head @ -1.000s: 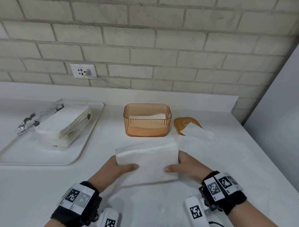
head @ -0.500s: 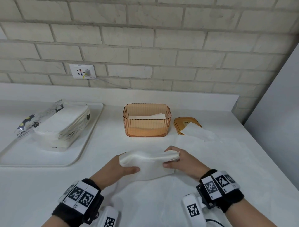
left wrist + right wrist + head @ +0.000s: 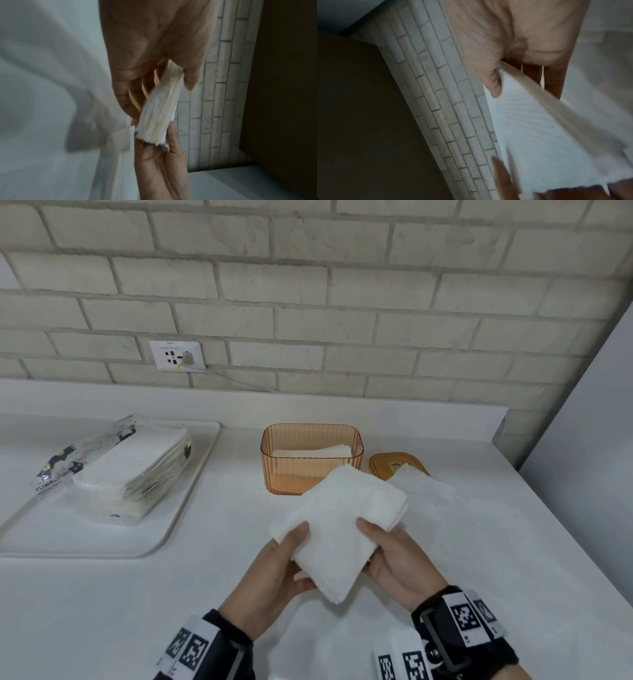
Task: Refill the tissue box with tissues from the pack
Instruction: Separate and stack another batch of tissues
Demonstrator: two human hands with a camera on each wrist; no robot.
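Note:
A folded stack of white tissues is lifted off the counter, tilted, just in front of the orange see-through tissue box. My left hand grips its left edge with the thumb on top, and my right hand grips its right edge the same way. The left wrist view shows the stack's layered edge pinched between thumb and fingers; in the right wrist view the stack is held likewise. The box is open and holds a few tissues. The tissue pack lies on a white tray at the left.
The box's orange lid lies right of the box, partly under a loose white tissue. A brick wall with a socket runs behind. A grey panel stands at the right edge of the counter.
The tissue stack lay flat on the counter under both hands. It was folded over and has since been lifted and turned toward the box.

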